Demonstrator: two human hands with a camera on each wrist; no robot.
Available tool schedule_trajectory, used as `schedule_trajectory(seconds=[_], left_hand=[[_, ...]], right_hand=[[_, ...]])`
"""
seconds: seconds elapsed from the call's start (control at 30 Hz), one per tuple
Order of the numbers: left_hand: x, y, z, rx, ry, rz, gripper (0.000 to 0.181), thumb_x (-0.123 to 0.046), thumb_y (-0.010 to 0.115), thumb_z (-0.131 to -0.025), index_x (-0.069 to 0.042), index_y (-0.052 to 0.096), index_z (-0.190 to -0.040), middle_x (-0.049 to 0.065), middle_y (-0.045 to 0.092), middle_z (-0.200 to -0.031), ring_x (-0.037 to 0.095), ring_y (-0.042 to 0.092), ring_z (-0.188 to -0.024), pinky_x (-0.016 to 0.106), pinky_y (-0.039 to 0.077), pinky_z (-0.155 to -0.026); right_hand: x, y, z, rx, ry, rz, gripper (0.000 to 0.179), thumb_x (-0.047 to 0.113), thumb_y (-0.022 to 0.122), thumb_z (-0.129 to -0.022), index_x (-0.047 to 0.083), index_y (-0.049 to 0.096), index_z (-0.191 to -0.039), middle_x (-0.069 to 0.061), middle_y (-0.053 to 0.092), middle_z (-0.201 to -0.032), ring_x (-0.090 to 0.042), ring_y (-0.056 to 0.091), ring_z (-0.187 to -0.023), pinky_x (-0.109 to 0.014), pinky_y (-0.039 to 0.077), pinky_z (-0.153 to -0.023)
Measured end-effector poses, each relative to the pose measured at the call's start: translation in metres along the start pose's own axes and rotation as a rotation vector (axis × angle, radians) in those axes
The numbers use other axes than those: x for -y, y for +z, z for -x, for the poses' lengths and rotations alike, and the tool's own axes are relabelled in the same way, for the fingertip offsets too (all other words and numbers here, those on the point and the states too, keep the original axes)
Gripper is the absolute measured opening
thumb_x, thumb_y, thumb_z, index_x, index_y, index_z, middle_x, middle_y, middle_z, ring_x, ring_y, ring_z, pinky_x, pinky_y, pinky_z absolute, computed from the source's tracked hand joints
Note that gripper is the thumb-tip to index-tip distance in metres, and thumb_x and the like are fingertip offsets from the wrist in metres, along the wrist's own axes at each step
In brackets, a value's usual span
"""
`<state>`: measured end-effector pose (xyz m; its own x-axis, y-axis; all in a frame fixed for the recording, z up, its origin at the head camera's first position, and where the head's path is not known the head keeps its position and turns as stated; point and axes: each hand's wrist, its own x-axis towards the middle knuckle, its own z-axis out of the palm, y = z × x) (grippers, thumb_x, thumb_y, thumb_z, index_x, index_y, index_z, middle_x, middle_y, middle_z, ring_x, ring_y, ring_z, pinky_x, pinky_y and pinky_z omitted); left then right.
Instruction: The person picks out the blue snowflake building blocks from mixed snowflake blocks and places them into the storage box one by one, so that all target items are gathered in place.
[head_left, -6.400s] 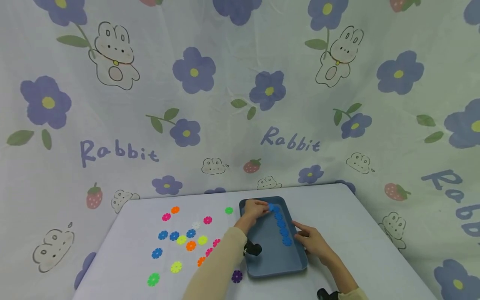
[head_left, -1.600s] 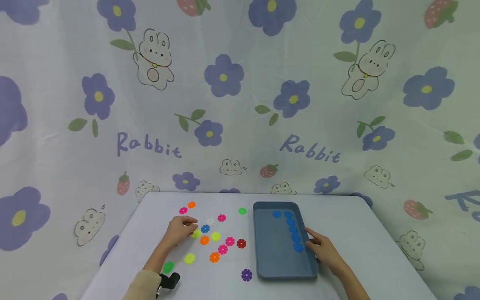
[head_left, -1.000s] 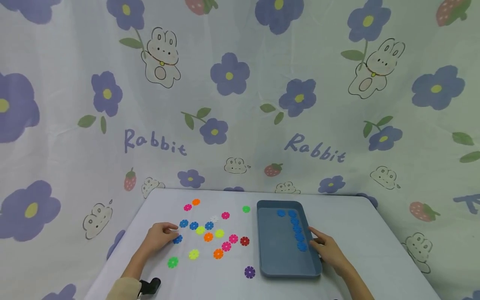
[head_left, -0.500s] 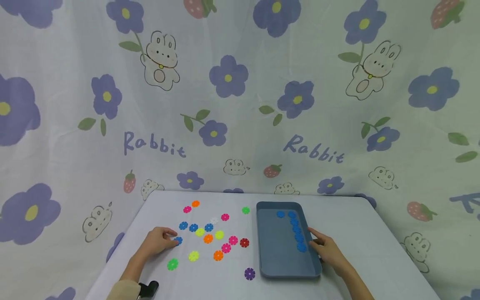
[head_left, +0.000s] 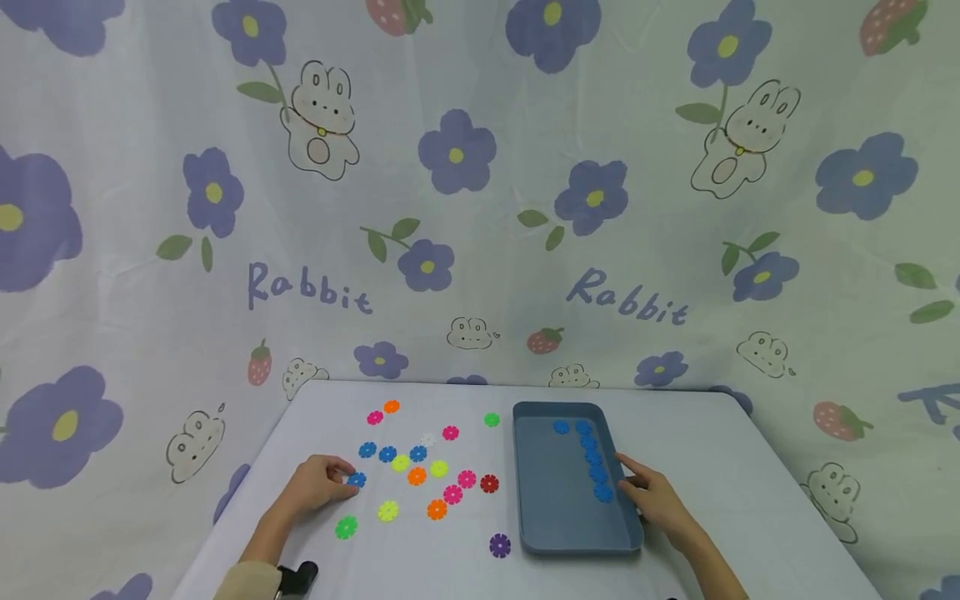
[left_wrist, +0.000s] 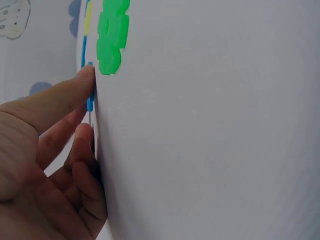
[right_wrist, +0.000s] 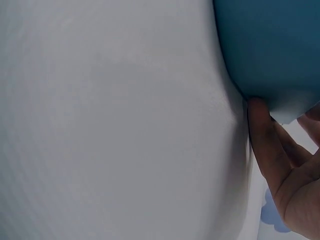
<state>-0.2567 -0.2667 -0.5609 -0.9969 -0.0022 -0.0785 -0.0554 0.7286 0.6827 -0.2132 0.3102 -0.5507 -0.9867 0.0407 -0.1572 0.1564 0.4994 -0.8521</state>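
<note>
Your left hand [head_left: 318, 482] is pinching a notched blue disc [head_left: 357, 480] by its edge, on the left part of the white tabletop [head_left: 720, 467] — thumb on the near side, a fingertip on the far side. The disc is looking thin, so a pinch too near its edge could be letting it slip or flip. Whether it is lying flat or slightly raised, you cannot be telling from here. The neighbouring blue disc [head_left: 367, 450] is lying just beyond, where a low sweep of your fingers could be knocking it aside.

Your right hand [head_left: 654, 502] is touching the right wall of the gray-blue tray [head_left: 555, 517], its fingers somewhat spread. Pressing unevenly there could be shifting the tray and jostling the blue disc row [head_left: 593, 460] inside — those pieces are lying close together. Both forearms are angling inward from the near edge, standing well apart.
</note>
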Motion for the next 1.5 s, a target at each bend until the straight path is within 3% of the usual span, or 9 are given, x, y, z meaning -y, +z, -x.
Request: schedule_trajectory(seconds=[0.33,0.67,0.83,1.1,1.3,1.5], left_hand=[[-0.001,0.001,-0.002,0.028,-0.026,-0.001,0.036,-0.021,0.09,-0.067,-0.004,0.07,-0.091,0.004,0.056,-0.077,0.019,0.051,-0.072,0.031,0.046,-0.063],[-0.006,0.001,-0.004,0.013,-0.028,0.014,0.037,-0.02,0.089,-0.068,-0.003,0.067,-0.093,0.004,0.058,-0.081,0.02,0.053,-0.075,0.032,0.049,-0.067],[-0.004,0.002,-0.003,0.005,-0.027,0.019,0.037,-0.019,0.089,-0.068,-0.003,0.067,-0.092,0.003,0.059,-0.081,0.019,0.054,-0.074,0.032,0.05,-0.067],[-0.003,0.003,-0.001,-0.001,-0.011,0.044,0.032,-0.013,0.087,-0.07,-0.002,0.065,-0.089,0.004,0.058,-0.076,0.019,0.053,-0.069,0.031,0.048,-0.062],[-0.005,0.008,-0.003,0.006,-0.021,0.145,0.021,-0.01,0.081,-0.078,-0.002,0.065,-0.088,0.005,0.058,-0.074,0.018,0.054,-0.068,0.027,0.05,-0.06],[-0.012,0.019,-0.006,0.001,-0.026,0.31,0.024,-0.008,0.078,-0.082,0.003,0.067,-0.099,0.007,0.064,-0.078,0.019,0.062,-0.07,0.027,0.057,-0.063]], right_hand=[[-0.003,0.001,-0.001,-0.006,-0.007,-0.006,0.052,0.015,0.058,-0.097,0.014,0.043,-0.147,-0.026,0.057,-0.123,-0.027,0.058,-0.098,-0.04,0.056,-0.066],[-0.004,0.0,-0.003,-0.005,-0.02,-0.008,0.052,0.016,0.058,-0.098,0.014,0.043,-0.147,-0.029,0.056,-0.125,-0.033,0.058,-0.105,-0.042,0.056,-0.068],[-0.003,0.002,-0.001,-0.017,0.0,-0.019,0.051,0.016,0.058,-0.098,0.014,0.044,-0.147,-0.028,0.057,-0.124,-0.03,0.058,-0.102,-0.038,0.055,-0.068],[-0.002,0.007,0.002,-0.025,0.006,-0.025,0.051,0.018,0.057,-0.099,0.014,0.042,-0.148,-0.032,0.052,-0.13,-0.047,0.051,-0.118,-0.051,0.055,-0.08],[-0.003,0.007,0.003,-0.023,0.029,-0.061,0.051,0.02,0.057,-0.099,0.015,0.043,-0.148,-0.031,0.052,-0.13,-0.047,0.051,-0.118,-0.052,0.055,-0.078],[-0.003,0.001,0.002,-0.018,0.02,-0.09,0.05,0.019,0.06,-0.098,0.015,0.046,-0.146,-0.03,0.055,-0.127,-0.044,0.055,-0.114,-0.049,0.057,-0.072]])
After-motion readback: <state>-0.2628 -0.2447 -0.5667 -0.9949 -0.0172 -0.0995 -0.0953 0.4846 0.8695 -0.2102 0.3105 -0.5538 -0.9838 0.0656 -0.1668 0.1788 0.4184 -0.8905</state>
